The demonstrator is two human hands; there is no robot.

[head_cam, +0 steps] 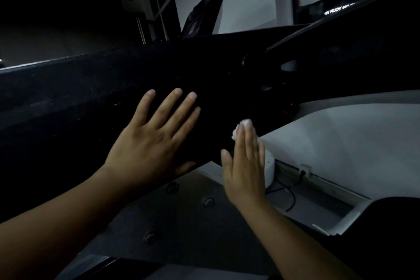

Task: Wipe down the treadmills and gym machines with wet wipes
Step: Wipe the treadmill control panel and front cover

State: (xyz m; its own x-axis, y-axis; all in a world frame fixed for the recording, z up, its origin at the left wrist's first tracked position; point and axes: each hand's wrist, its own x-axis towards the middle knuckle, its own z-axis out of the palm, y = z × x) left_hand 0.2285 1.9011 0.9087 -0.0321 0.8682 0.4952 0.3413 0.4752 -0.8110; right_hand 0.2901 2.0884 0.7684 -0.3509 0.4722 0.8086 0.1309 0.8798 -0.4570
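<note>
We have our left hand (150, 143) laid flat on the broad face of the black beam (91, 98) of the machine, fingers straight and spread, clasping nothing; we judge it sits there to steady us and the beam while the other hand works. Our right hand (245, 166) lies at the lower edge of the beam, further toward its right end, with its fingers straight and close together, pressing the wet wipe (241, 126) against the dark surface rather than pinching it. The wipe is a small crumpled white wad that peeks out from under and past the fingertips, against the beam just above its bottom edge. A flat palm suits this, we think, because it spreads the pressure and lets the wad slide along the surface. The wipe is small against so long a beam, so most of the beam likely remains to be covered, though the dim light hides any damp streaks and we cannot tell what is already clean. Below the beam, a grey plate (181, 211) with bolt heads lies under our wrists, and a white cylinder (270, 166) stands just under the beam's lower edge, partly behind the right hand, with a dark cable (288, 198) looping below it toward a wall socket (305, 169). Above the beam a dark console (204, 13) rises against the pale wall
</note>
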